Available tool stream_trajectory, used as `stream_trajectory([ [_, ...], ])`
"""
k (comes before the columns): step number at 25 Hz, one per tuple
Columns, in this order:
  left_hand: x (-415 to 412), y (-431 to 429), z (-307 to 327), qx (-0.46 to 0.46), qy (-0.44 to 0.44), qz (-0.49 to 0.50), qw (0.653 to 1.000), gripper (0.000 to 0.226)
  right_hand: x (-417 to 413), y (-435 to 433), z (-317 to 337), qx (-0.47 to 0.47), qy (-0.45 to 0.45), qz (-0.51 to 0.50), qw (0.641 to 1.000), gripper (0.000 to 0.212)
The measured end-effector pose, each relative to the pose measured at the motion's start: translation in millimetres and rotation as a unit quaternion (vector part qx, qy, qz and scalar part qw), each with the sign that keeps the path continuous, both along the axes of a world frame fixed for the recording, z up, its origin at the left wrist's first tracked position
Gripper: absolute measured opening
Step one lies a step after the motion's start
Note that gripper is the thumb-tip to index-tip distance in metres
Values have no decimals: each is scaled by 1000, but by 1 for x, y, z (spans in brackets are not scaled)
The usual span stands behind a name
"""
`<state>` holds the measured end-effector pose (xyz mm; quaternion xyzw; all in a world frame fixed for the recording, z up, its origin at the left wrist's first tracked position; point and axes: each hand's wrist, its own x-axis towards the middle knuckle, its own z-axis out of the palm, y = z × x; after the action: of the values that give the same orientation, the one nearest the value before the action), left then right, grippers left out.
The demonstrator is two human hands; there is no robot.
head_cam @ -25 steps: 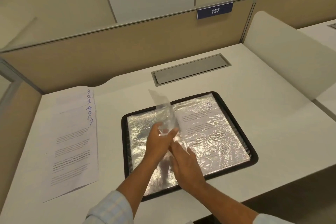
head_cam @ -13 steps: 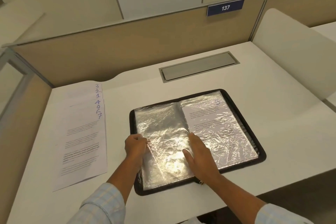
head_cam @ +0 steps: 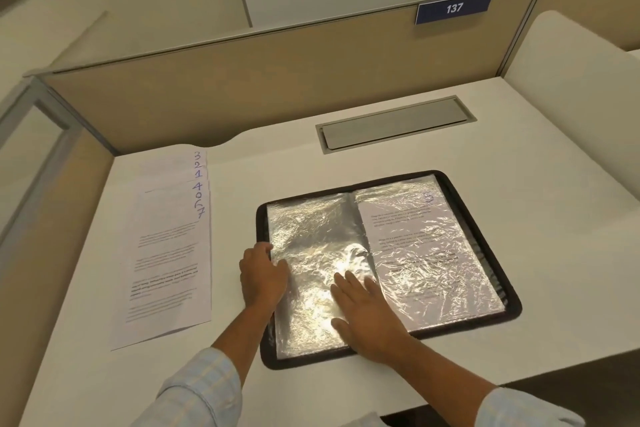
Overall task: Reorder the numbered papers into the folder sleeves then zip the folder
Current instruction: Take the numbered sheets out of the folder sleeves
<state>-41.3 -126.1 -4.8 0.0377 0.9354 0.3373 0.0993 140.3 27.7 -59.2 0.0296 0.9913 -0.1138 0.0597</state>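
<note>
on the open folder's (head_cam: 261, 229) left sleeve (head_cam: 311, 236), right hand (head_cam: 367, 315) presses flat, released; left hand (head_cam: 263, 276) at its left edge, grip unclear.

One head-worn wide-angle camera looks forward and down from close above the near edge of the desk (head_cam: 554, 218), facing the rear partition (head_cam: 277, 80). The open folder (head_cam: 262, 225) occupies centre frame.

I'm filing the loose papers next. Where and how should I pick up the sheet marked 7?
Probably pinch the sheet marked 7 at its near right corner, coming from the folder side with the left hand. It lies flat, topmost in the fanned stack, and that corner faces the hand.
</note>
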Motion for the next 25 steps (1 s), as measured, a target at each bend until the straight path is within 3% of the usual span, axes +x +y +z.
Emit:
stream_trajectory([
  [9,2,79,2,-12,56,-137,989,45,-17,86,21,-68,37,-80,994,69],
  [13,2,128,8,-68,122,-228,964,42,-24,150,25,-65,60,-143,986,70],
  [19,-21,204,-5,-112,111,-329,931,56,-35,246,17,-42,69,-226,971,67],
  [25,-39,257,-11,-129,142,-349,917,34,-43,292,4,14,47,-215,975,64],
])
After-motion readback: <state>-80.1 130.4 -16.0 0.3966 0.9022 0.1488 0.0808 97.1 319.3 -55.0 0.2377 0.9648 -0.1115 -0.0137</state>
